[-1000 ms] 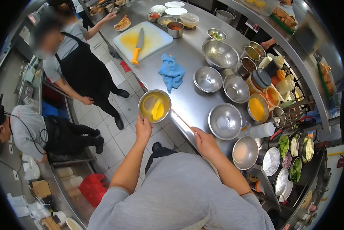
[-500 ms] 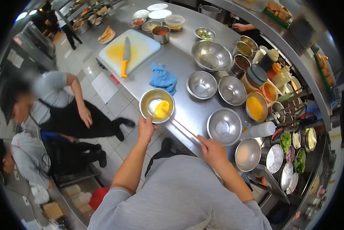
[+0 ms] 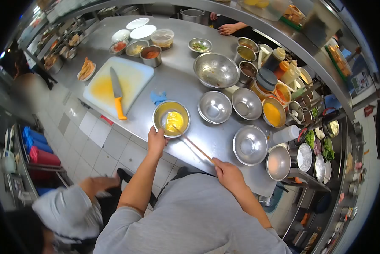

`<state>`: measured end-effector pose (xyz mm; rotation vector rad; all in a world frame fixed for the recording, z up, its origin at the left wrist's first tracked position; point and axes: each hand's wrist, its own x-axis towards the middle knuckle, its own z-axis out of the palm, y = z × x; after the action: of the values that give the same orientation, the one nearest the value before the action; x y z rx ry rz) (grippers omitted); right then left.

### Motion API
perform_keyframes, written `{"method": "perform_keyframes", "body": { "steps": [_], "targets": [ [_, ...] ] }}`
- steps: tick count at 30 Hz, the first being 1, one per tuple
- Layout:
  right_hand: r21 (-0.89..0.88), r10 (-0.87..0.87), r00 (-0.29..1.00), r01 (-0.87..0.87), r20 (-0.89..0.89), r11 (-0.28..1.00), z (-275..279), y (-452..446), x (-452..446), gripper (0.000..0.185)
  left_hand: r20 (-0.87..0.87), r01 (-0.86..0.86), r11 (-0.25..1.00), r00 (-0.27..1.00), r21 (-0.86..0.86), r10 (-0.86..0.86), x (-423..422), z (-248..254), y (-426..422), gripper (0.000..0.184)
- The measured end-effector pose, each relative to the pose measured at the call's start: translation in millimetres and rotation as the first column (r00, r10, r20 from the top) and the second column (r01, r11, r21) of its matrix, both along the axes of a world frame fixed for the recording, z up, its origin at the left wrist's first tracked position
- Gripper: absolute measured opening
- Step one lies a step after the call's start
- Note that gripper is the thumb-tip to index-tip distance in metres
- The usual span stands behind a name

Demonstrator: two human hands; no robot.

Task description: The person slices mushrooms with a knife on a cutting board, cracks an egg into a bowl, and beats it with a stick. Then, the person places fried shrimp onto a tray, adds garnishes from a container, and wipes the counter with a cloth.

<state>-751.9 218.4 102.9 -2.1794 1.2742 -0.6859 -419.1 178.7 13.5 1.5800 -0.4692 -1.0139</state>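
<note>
My left hand [image 3: 157, 142] grips the near rim of a small metal bowl [image 3: 159, 111], which is tilted slightly toward me at the counter's edge. Inside lies bright yellow beaten egg [image 3: 174, 121]. In my right hand [image 3: 230, 173] are wooden chopsticks [image 3: 198, 149], seen almost as one stick, with their tips down in the egg. Behind the bowl a blue cloth [image 3: 157, 98] is partly hidden. To its left, a knife [image 3: 116, 91] with an orange handle rests on a yellow-stained white cutting board [image 3: 137, 76].
Metal bowls [image 3: 215, 107] stand to the right, beside squeeze bottles [image 3: 278, 63] and a container of yellow liquid [image 3: 274, 113]. Plates [image 3: 143, 31] and food bowls sit at the back. A co-worker [image 3: 69, 207] is close at lower left; another person's hand [image 3: 228, 29] shows across the counter.
The chopstick tips have gone from the bowl's right rim into the egg, which looks more spread out. My view has turned, and a co-worker now appears nearer at lower left.
</note>
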Motion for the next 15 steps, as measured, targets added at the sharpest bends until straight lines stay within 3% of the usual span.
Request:
{"method": "perform_keyframes", "body": {
  "steps": [2, 5, 8, 12, 15],
  "targets": [
    [0.090, -0.033, 0.999, 0.036, -0.038, 0.995, 6, 4, 5, 0.036, 0.013, 0.024, 1.000, 1.000, 0.008, -0.024, 11, 5, -20, 0.017],
    [0.057, -0.155, 0.987, 0.153, 0.036, 0.987, 18, 5, 2, 0.036, -0.088, 0.032, 0.998, 0.995, -0.053, -0.037, 25, 6, -48, 0.014],
    [0.026, -0.228, 0.974, 0.227, 0.017, 0.973, 21, 8, -3, 0.036, -0.003, -0.090, 0.991, 0.996, -0.096, 0.090, 42, -3, -106, 0.021],
    [0.031, -0.236, 0.968, 0.239, -0.088, 0.970, 20, 23, -10, 0.036, -0.066, 0.019, 0.998, 0.998, -0.067, -0.024, 75, -31, -189, 0.020],
    [0.033, -0.263, 0.961, 0.266, -0.081, 0.963, 17, 35, -15, 0.035, -0.151, 0.093, 0.985, 0.982, -0.148, -0.116, 85, -65, -232, 0.032]
  ]
}}
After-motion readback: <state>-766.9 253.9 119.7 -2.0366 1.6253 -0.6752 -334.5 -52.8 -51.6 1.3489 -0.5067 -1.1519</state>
